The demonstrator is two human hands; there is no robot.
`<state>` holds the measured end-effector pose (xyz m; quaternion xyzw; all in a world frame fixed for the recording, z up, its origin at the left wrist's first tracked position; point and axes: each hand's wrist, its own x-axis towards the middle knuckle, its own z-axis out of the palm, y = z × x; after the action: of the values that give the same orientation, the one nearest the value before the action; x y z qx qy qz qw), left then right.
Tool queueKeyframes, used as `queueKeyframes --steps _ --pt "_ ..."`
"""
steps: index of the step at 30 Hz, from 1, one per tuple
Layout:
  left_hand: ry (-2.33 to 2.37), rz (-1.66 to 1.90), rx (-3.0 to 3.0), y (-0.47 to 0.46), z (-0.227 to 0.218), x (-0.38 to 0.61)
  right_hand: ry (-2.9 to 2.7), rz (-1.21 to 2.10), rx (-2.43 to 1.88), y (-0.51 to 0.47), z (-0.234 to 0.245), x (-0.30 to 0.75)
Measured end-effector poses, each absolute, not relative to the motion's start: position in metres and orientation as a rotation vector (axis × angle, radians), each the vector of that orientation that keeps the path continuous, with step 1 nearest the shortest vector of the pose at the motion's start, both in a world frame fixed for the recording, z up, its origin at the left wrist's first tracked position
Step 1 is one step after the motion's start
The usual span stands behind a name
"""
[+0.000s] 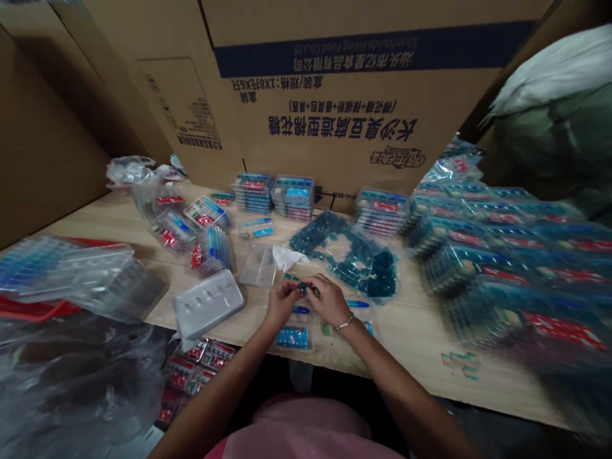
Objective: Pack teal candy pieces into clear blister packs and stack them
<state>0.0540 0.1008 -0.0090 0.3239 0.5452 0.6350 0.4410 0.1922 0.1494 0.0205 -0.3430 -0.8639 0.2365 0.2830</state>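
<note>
Left hand (282,303) and right hand (329,301) are pinching a small teal piece (303,289) at centre frame, over the bench (421,338); a clear bag (345,256) holding loose teal pieces (382,274) is lying just beyond.

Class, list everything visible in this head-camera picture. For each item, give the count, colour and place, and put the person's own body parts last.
cardboard carton: one, brown with blue band, behind the table
wooden table: one, pale, across the view
blister-pack stacks: three, blue and red, back of the table
blister-pack pile: many, blue and red, right side
plastic bag of teal pieces: one, teal, mid-table
clear plastic tray: one, clear, left of the bag
moulded tray: one, grey-white, left of the hands
small teal piece: one, teal, between the hands
left hand: one, at the teal piece
right hand: one, at the teal piece
</note>
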Motion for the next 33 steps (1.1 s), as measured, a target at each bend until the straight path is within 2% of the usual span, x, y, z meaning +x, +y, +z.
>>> queueKeyframes --steps 7,12,19,23,29,33 --pt "1.416 1.588 0.698 0.078 0.002 0.027 -2.450 0.424 -0.955 0.158 0.026 0.201" --pt "1.414 1.557 0.691 0.073 0.007 0.035 -2.290 0.817 -0.793 0.148 0.037 0.183" --pt "1.448 1.502 0.892 0.070 0.017 0.049 -2.385 0.759 -0.877 0.135 0.029 0.178" --pt "1.546 1.462 1.038 0.068 0.016 0.052 -2.212 0.946 -0.956 0.136 0.025 0.180" --pt "1.580 1.452 0.940 0.068 0.019 0.058 -2.062 1.004 -1.006 0.121 0.019 0.181" --pt "1.512 1.489 0.810 0.069 0.021 0.059 -1.887 1.209 -1.006 0.114 0.018 0.182"
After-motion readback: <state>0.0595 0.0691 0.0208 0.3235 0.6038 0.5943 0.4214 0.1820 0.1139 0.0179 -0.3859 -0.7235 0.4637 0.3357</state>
